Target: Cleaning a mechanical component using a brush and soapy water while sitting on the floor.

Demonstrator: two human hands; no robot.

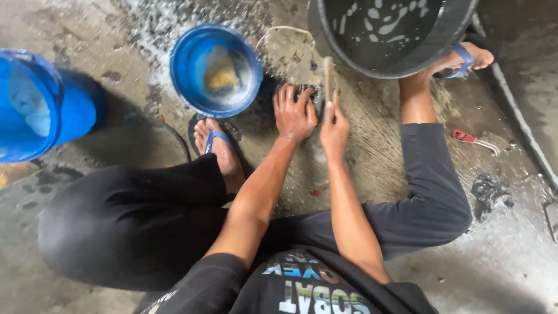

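Hands at work on a wet concrete floor [372,157], seen from above by a person crouching with knees spread. A small dark metal part [309,93] lies on the floor directly ahead of the person, between a small blue bucket [186,70] on the left and a large black basin [349,52] on the upper right. The left hand [294,113] lies flat over the part's left side, fingers spread and pressing down on it, not clenched. The right hand [333,127] sits just beside the left, touching or nearly touching it, and grips the handle of a brush [328,78]. The brush stands upright, its pale handle pointing away from the person, its end at the part. Whether the bristles touch the part cannot be told. Both forearms reach forward and draw together from the person's chest, the wrists close to each other.

The small bucket holds soapy water and a yellow sponge [222,75]. The basin holds dark water with specks of foam. A second, bigger blue bucket [40,110] stands at the far left. 2 feet in blue sandals flank the hands, the left foot [218,148] just beside the small bucket. A red-handled tool [472,139] lies on the floor to the right, well apart from the hands.
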